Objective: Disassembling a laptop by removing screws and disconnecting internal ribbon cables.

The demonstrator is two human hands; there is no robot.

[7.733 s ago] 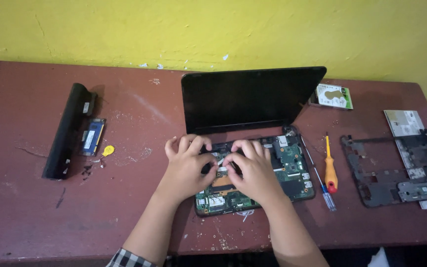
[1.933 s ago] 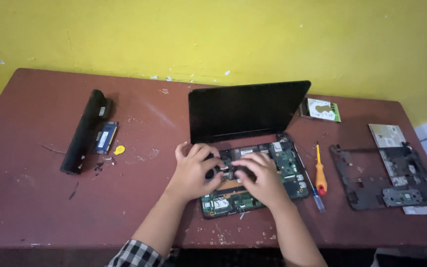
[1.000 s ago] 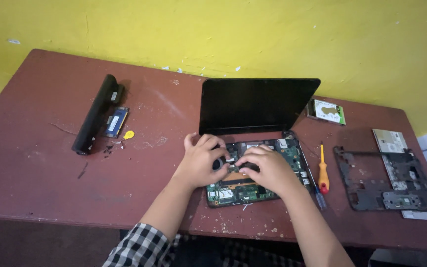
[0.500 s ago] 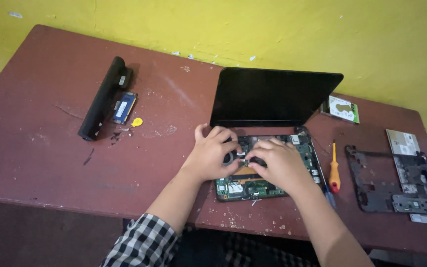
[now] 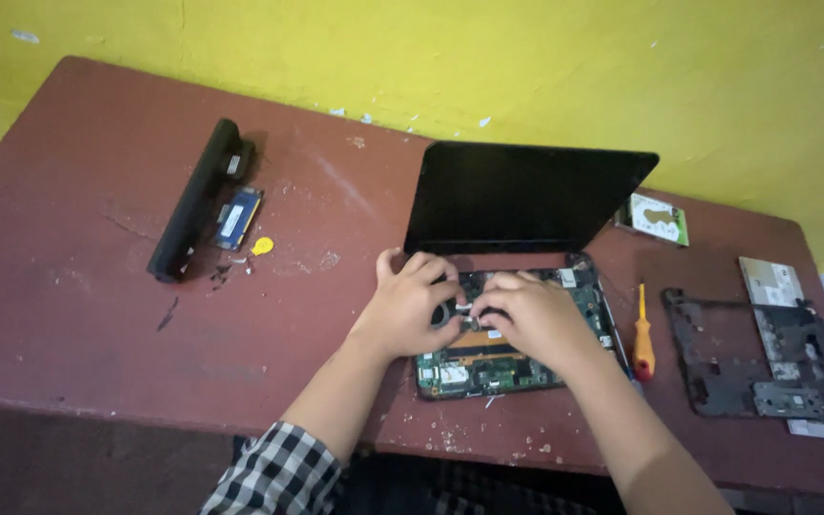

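We have both hands down on the opened laptop base (image 5: 507,367), its green circuit board bare to the camera. Our left hand (image 5: 410,307) lies palm down on the board's left part, fingers curled toward the middle; our right hand (image 5: 536,315) lies just beside it, fingers bent inward, so that the 2 sets of fingertips meet over a small pale part near the board's upper middle. Whether either hand is pinching that part or only pressing on it, we cannot tell, since the fingers hide it.

Just beyond our hands the laptop's dark screen (image 5: 526,198) stands tilted back, joined to the base. Right of our right hand, near the board's edge, lies an orange-handled screwdriver (image 5: 643,336), pointing away from us, with a dark thin tool close beside it. Farther right, well apart from that hand, rests a black plastic frame (image 5: 755,358), with a grey flat panel (image 5: 772,279) touching its far side. Beyond the right hand, past the screen's corner, sits a hard drive (image 5: 658,219) with a green and white face.

Well to the left of our left hand lies a long black battery (image 5: 195,212), with a small blue memory module (image 5: 236,217) just beside it and a yellow pick (image 5: 261,246) near that. Everything rests on a worn reddish-brown table (image 5: 78,286) against a yellow wall (image 5: 336,48). A checked sleeve (image 5: 274,472) covers our left arm.
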